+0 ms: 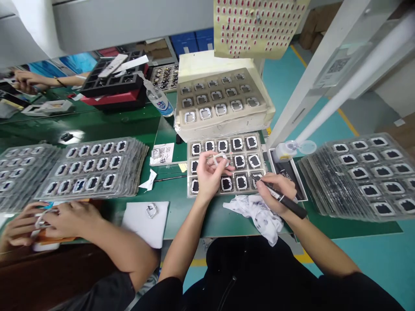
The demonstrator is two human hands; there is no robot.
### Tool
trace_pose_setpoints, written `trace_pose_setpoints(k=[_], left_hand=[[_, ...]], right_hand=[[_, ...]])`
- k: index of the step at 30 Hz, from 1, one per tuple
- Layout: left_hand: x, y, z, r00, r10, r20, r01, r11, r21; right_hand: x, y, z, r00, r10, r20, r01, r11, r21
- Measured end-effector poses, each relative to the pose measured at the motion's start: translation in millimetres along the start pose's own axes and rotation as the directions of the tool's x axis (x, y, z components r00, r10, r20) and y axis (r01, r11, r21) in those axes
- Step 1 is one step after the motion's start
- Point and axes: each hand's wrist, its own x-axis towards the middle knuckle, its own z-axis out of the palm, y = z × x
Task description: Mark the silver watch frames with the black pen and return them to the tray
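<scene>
My left hand (210, 175) pinches a small white square frame (221, 159) above a clear plastic tray (191, 193). Rows of white-rimmed square frames with black centres sit in the tray's pockets. In my right hand (279, 190) is a black marker pen (285, 202), its tip pointing left over the tray's front right pocket. Whether the tip touches the frame there, I cannot tell. A crumpled, stained white cloth (259, 214) lies below the right hand, at the tray's front edge.
Stacked trays of frames stand at right (372, 172) and left (87, 168). Behind my tray, another tray (220, 95) rests on a white box. A pump bottle (158, 97) stands nearby. At left, a co-worker's hands (55, 220) hold a white frame beside a white pad (145, 224).
</scene>
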Motion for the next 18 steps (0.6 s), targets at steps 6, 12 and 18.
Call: trace_pose_setpoints(k=[6,12,18], left_hand=[[-14.6,8.8,10.7,0.959,-0.228,0.165,0.251,0.958,-0.135],[-22.4,5.8,18.2,0.956,-0.255,0.146,0.272,0.957,-0.105],[-25.4,2.3,21.3,0.969,-0.215,0.119,0.222,0.974,-0.048]], right_hand=[[29.8,-31.0,27.0,0.927,0.374,0.034,-0.370,0.893,0.255],[31.2,-27.6,36.4,0.958,0.272,0.087,-0.286,0.930,0.231],[25.7,-20.8,37.8,0.988,0.137,0.069,-0.146,0.977,0.154]])
